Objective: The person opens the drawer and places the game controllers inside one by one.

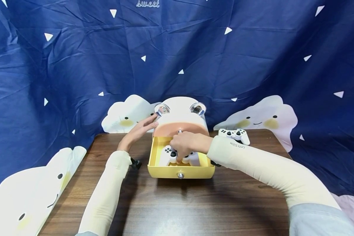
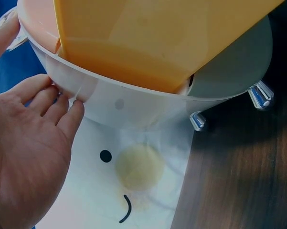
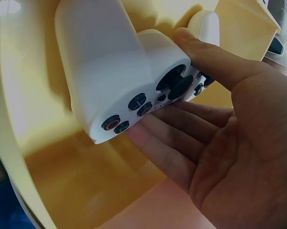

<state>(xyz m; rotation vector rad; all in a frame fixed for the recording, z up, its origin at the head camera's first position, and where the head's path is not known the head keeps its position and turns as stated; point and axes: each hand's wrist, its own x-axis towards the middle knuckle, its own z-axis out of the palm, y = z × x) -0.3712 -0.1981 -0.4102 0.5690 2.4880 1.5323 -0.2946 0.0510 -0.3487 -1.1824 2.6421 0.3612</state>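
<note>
A white game controller (image 1: 165, 156) with black thumbsticks sits inside the pulled-out yellow drawer (image 1: 165, 172). My right hand (image 1: 186, 144) grips its middle, the thumb on one side and the fingers on the other, as the right wrist view shows for the controller (image 3: 98, 57). The drawer belongs to a small white cabinet (image 1: 180, 109) with a peach upper drawer (image 1: 169, 129) and shiny round eyes on top. My left hand (image 1: 138, 131) is at the cabinet's left side; in the left wrist view, the fingertips of that hand (image 2: 36, 138) touch the white wall with extended fingers.
A second white controller (image 1: 242, 136) stands on the dark wooden table (image 1: 177, 206), to the right of the cabinet, partly behind my right sleeve. A blue curtain (image 1: 177, 49) with white triangles and smiling clouds hangs behind. Silver feet (image 2: 197, 121) support the cabinet.
</note>
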